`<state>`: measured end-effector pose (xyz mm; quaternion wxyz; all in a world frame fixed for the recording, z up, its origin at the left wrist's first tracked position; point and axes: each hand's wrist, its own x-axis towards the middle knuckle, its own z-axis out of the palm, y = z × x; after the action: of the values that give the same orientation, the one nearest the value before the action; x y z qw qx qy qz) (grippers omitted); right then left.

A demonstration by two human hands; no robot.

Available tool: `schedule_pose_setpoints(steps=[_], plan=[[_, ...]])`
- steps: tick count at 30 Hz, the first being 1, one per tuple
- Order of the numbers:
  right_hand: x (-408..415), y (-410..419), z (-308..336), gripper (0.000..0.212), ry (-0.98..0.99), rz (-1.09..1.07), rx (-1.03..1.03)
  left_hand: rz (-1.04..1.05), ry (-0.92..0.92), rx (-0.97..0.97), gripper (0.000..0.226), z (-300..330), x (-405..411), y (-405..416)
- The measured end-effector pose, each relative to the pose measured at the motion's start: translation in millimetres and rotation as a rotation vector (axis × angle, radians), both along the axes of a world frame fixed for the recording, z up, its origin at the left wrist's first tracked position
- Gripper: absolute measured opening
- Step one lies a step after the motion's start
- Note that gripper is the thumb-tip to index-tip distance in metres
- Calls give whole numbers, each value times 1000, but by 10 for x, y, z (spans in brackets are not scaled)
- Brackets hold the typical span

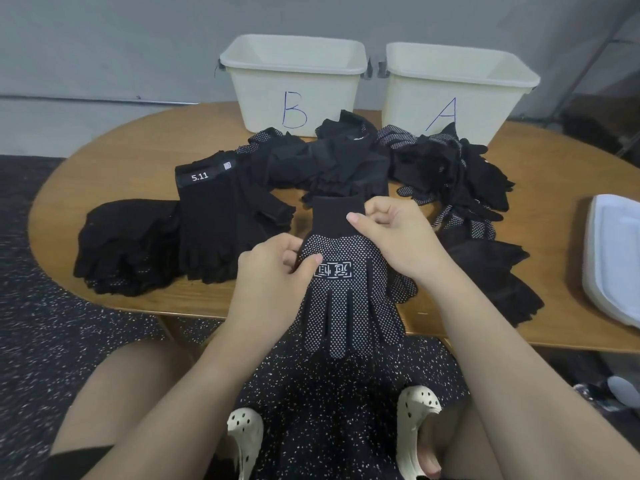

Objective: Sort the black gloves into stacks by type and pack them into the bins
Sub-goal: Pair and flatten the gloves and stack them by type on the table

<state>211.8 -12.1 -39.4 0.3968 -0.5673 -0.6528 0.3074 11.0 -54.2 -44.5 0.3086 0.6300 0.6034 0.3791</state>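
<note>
A black glove with white dots [346, 299] hangs over the table's front edge, fingers pointing down. My left hand [273, 271] pinches its left side at the palm. My right hand [391, 233] pinches its ribbed cuff. To the left lie a stack of fingerless gloves marked 5.11 [221, 216] and a flat stack of dotted gloves [128, 244]. An unsorted heap of black gloves [363, 161] covers the middle of the table. Behind it stand the cream bins B [294, 81] and A [457, 88].
The wooden oval table [114, 161] has its front edge near my knees. More fingerless gloves [491, 271] lie at the right. A white tray or lid [613, 258] sits at the right edge. Speckled dark floor lies below, with my feet in cream clogs.
</note>
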Motion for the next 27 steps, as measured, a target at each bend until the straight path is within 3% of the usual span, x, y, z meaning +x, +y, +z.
schedule_pose_setpoints(steps=[5, 10, 17, 20, 23, 27], plan=[[-16, 117, -121, 44, -104, -17, 18, -5, 105, -2, 11, -25, -49, -18], [12, 187, -158, 29, -112, -74, 28, -23, 203, 43, 25, -60, -123, -46], [13, 192, -221, 29, -198, -72, 28, -112, 333, 199, 16, -78, -189, -105], [31, 183, -222, 25, -231, -109, 40, -267, 376, 307, 20, -116, -118, -42], [61, 156, -208, 22, -268, -145, 59, -458, 478, 364, 37, -151, 3, 90], [107, 78, -181, 21, -306, -157, 67, -560, 639, 283, 69, -224, 64, 277]])
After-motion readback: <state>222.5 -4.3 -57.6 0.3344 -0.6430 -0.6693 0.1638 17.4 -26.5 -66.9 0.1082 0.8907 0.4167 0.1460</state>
